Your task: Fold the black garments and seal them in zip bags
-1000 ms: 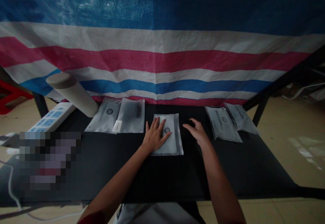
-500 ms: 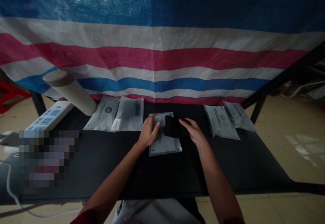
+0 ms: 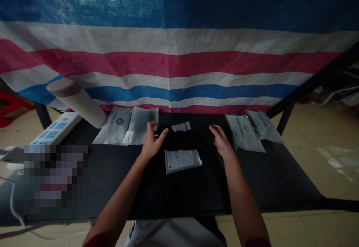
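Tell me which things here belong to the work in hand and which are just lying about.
In use: left hand, right hand, black fabric piece, zip bag under it.

Lying about: left bags, right bags, cardboard tube, power strip.

Left hand [image 3: 152,143] pinches one end of black cloth [image 3: 185,138]; right hand [image 3: 221,140] touches the other. Cloth partly overlaps printed bag [image 3: 182,161], mid-counter [image 3: 182,196].

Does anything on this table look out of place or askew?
The pale tube stands out: it leans tilted against the striped tarp at the back of the table. The two printed bags at right also lie askew, one overlapping the other.
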A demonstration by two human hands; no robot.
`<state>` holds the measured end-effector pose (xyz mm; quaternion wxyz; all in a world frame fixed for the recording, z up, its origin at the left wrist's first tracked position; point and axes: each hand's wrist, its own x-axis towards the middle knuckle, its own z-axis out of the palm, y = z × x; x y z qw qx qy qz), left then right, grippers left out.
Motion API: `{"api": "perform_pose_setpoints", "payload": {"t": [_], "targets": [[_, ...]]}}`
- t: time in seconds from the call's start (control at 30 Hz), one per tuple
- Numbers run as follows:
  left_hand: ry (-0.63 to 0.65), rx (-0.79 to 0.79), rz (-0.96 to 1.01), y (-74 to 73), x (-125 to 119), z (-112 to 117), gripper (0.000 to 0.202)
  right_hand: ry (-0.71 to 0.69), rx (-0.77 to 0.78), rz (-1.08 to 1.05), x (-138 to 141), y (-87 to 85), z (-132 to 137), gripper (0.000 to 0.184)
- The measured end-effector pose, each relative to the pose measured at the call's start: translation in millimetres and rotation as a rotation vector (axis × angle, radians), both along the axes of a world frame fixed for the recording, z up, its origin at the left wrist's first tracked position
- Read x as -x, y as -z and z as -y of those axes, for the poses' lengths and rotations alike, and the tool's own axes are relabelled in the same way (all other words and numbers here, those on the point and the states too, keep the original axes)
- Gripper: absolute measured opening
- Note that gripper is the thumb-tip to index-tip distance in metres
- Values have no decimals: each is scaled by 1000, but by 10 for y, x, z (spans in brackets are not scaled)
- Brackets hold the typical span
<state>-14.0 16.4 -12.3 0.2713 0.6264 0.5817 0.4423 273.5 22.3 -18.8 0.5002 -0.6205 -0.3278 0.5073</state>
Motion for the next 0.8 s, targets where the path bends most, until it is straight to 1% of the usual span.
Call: {"api": "perform_pose_setpoints", "payload": {"t": [0.03, 0.13, 0.17, 0.2, 0.23, 0.27, 0.33, 0.37, 0.4, 0.47, 0.5, 0.53, 0.57, 0.6, 0.63, 0.67, 0.7, 0.73, 0.8], "targets": [[-31, 5, -43, -28, 17, 9, 40, 9, 12, -7, -6, 10, -11, 50], [-107, -12, -257, -116, 76, 29, 37, -13, 41, -12, -17, 23, -27, 50], [-115, -24, -316, -144, 97, 30, 37, -21, 46, 4, -21, 23, -26, 49], [-96, -29, -360, -171, 118, 29, 36, -29, 50, 28, -26, 19, -22, 48], [-44, -20, -392, -196, 139, 26, 35, -40, 54, 53, -33, 15, -15, 47], [39, 4, -418, -221, 160, 24, 33, -54, 57, 75, -42, 10, -7, 46], [248, 54, -446, -265, 201, 23, 27, -97, 59, 111, -69, 2, 12, 42], [345, 60, -448, -281, 220, 24, 21, -124, 50, 127, -87, 1, 20, 40], [421, 50, -442, -290, 237, 25, 21, -156, 35, 144, -109, 3, 27, 40], [529, 16, -420, -277, 269, 20, 39, -234, -7, 192, -161, 19, 36, 41], [561, 8, -412, -253, 281, 10, 46, -275, -22, 221, -189, 33, 37, 43], [579, 10, -409, -219, 291, -4, 48, -308, -28, 251, -214, 50, 35, 44], [581, 23, -409, -176, 296, -24, 45, -330, -26, 281, -235, 68, 31, 44], [561, 45, -412, -130, 297, -45, 37, -342, -22, 307, -250, 85, 25, 42], [512, 75, -417, -85, 293, -67, 27, -337, -28, 331, -257, 100, 16, 39], [434, 109, -426, -47, 284, -85, 20, -312, -44, 350, -257, 110, 7, 36], [338, 140, -436, -19, 272, -98, 21, -269, -66, 362, -250, 113, -4, 34], [235, 161, -444, -5, 258, -104, 27, -218, -86, 366, -238, 111, -15, 34], [37, 145, -455, -20, 234, -94, 38, -126, -110, 338, -208, 94, -33, 39]]}}
